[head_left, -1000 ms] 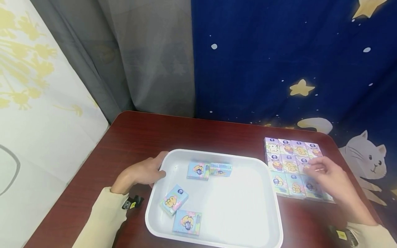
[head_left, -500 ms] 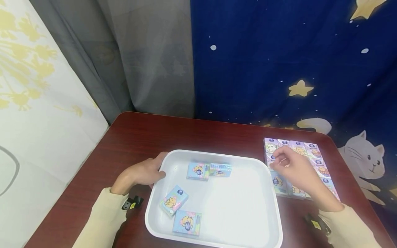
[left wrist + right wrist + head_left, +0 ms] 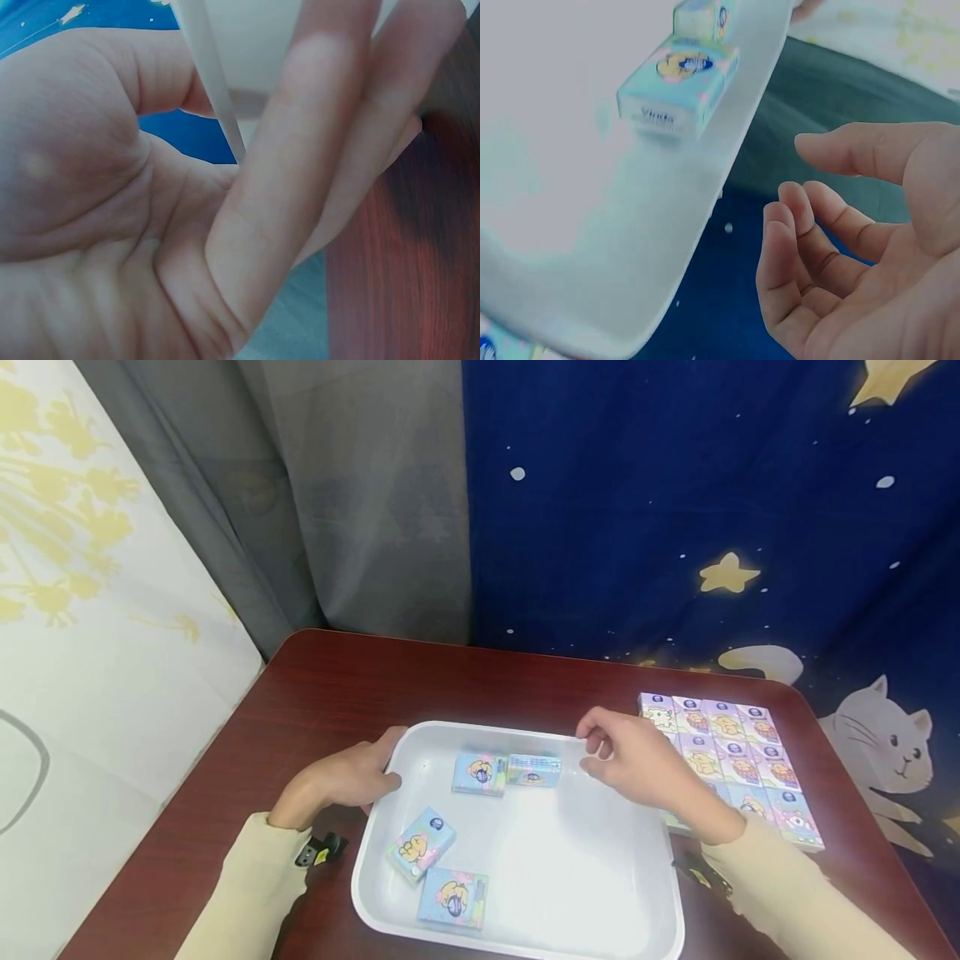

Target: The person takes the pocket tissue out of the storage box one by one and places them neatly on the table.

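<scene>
A white tray (image 3: 592, 860) lies on the table, and my left hand (image 3: 348, 774) grips its left rim. The left wrist view shows the fingers of that hand (image 3: 277, 165) around the tray wall (image 3: 214, 82). Several blue tissue packs rest in the tray: one pack (image 3: 480, 774) at the back, a pack standing on its side (image 3: 534, 771) against it, a slanted pack (image 3: 422, 845) and a front pack (image 3: 453, 899). My right hand (image 3: 637, 760) hovers over the tray's back right rim, fingers loosely bent, thumb apart, holding nothing. A tissue pack (image 3: 679, 82) also appears in the right wrist view.
Right of the tray, rows of purple and blue tissue packs (image 3: 742, 760) stand close together; my right forearm hides part of them. The dark red table (image 3: 450, 681) ends at a grey curtain (image 3: 375, 527) and a blue starry curtain (image 3: 637, 527).
My right hand has moved left, from above the rows of tissue packs to the tray's back right rim. My left hand, the tray and its packs have stayed in place.
</scene>
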Available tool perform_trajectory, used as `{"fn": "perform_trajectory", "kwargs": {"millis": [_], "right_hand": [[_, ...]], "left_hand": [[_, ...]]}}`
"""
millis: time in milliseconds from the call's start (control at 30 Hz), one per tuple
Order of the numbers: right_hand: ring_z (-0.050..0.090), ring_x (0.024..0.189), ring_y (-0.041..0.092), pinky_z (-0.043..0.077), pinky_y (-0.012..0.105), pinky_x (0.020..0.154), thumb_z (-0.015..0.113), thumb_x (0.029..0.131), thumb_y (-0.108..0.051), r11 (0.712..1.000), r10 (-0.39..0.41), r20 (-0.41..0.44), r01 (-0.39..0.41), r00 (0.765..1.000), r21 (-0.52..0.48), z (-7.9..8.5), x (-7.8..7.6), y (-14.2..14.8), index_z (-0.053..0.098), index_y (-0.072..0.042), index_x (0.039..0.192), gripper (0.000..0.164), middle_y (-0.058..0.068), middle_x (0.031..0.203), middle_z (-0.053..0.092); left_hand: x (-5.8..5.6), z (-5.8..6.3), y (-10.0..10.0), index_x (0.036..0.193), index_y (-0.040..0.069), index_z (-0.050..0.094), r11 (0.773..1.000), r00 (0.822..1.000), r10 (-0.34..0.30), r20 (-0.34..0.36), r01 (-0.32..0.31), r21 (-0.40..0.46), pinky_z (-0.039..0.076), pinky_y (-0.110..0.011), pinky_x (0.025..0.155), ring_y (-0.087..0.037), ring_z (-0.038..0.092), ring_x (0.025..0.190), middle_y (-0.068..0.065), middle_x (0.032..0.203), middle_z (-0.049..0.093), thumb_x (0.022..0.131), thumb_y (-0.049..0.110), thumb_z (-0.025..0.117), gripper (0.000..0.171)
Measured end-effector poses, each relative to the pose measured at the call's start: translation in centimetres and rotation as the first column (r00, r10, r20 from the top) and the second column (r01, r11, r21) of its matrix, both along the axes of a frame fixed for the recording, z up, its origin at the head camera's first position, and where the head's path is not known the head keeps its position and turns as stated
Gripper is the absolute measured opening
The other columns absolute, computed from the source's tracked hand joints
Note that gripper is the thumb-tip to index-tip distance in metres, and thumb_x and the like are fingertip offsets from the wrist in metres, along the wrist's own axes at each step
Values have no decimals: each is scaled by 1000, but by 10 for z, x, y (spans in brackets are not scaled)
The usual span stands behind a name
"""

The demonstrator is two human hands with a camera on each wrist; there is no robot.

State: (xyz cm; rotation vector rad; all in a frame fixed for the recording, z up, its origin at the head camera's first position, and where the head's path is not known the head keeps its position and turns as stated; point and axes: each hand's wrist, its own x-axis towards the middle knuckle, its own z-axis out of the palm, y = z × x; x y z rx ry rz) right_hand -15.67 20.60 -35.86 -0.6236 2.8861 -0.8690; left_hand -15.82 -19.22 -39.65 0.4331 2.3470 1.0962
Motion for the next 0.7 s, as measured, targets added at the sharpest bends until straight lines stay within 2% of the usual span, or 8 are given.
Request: {"fn": "perform_trajectory", "kwargs": {"millis": [133,267,400,567,700], "right_hand": [[65,84,18,59,34,75,87,91,-4,998,46,-8,-45,999,36,-5,-3,-15,74,-9,118,31,-2,94,71],[59,73,14,52,30,63,87,89,-4,992,81,-20,-78,997,97,-14,-5,-27,77,-10,119,32,-3,87,68],[54,65,14,47,29,56,83,88,1,986,100,-19,-96,995,134,-23,-8,-35,79,-8,122,36,-2,83,68],[57,66,16,46,28,54,79,88,8,983,103,-15,-100,995,153,-32,-9,-44,79,-4,126,39,10,104,79],[61,69,17,47,28,54,79,88,8,980,87,-20,-82,996,180,-39,-9,-50,79,-4,126,40,12,114,80]], "left_hand": [[1,1,0,164,5,24,1000,1000,4,8,-4,-2,67,-46,60,-27,78,80,-19,110,72,102,-3,63,74],[1,1,0,164,5,24,1000,1000,5,18,-5,1,68,-47,61,-27,79,81,-19,111,72,102,-3,64,74],[0,1,1,164,6,24,1000,1000,7,19,-7,3,68,-47,61,-27,79,81,-19,111,71,102,-3,64,74],[0,1,1,164,6,25,1000,1000,12,19,-12,0,67,-46,60,-28,78,80,-20,112,70,102,-3,63,74],[1,2,1,164,6,25,1000,1000,14,12,-14,-8,67,-45,60,-27,78,79,-20,111,70,102,-3,63,74]]}}
